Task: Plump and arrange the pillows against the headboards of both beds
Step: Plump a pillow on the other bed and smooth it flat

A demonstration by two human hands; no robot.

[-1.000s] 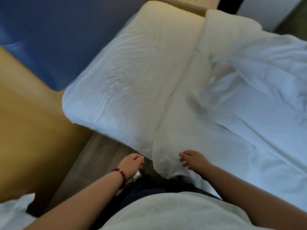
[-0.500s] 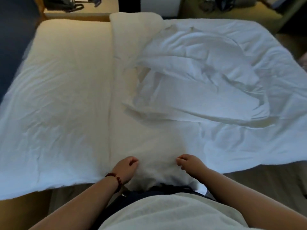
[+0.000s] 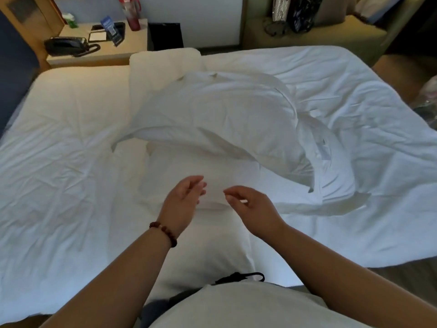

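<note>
Pillow [image 3: 212, 119] lies rumpled mid-bed, well apart from the blue headboard [image 3: 14, 67] at far left; plumping appears under way, placement not yet done. Left hand [image 3: 182, 204] and right hand [image 3: 250, 209] hover near it, fingers apart, loosely bent, holding nothing. The bed [image 3: 59, 162] offers open room toward the headboard; a nightstand [image 3: 132, 50] borders its far edge.

head-worn camera, looking forward and down, close over bed [image 3: 71, 162], nightstand [image 3: 127, 47] beyond
</note>
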